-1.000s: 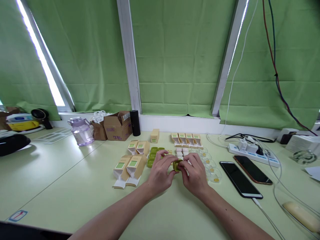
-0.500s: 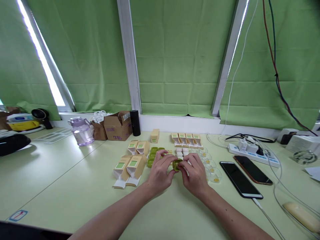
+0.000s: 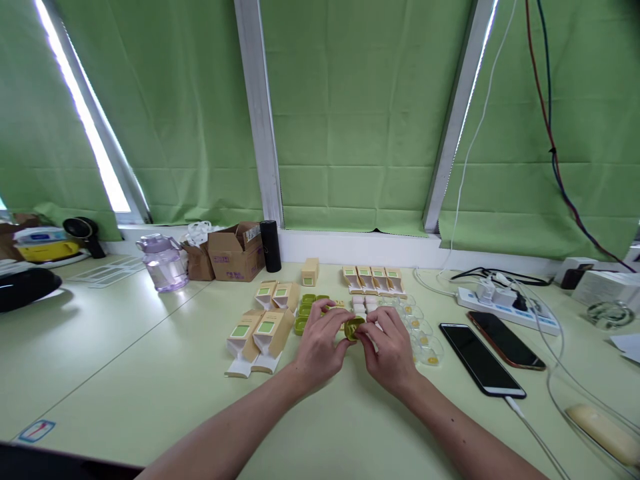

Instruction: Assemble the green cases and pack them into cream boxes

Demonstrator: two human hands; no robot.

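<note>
Olive-green round plastic case (image 3: 355, 328) sits pinched between both hands just above the pale green worktop (image 3: 150, 347), midway along it and closer to the near edge. The left hand (image 3: 320, 347) curls around its left side and the right hand (image 3: 393, 350) grips its right side with fingertips closed on it. Compared with a second ago the case has barely shifted; only the left fingers have drawn in tighter, so the handling goes on in place and the case is not yet set down. Just left lie open tan cartons with green labels (image 3: 260, 333); beyond the hands are small green trays (image 3: 303, 313) and clear plastic lids (image 3: 425, 333). Towards the right edge lies a black phone (image 3: 480, 360). Along the far edge stand a brown cardboard box (image 3: 235, 252) and a purple bottle (image 3: 161, 261)
</note>
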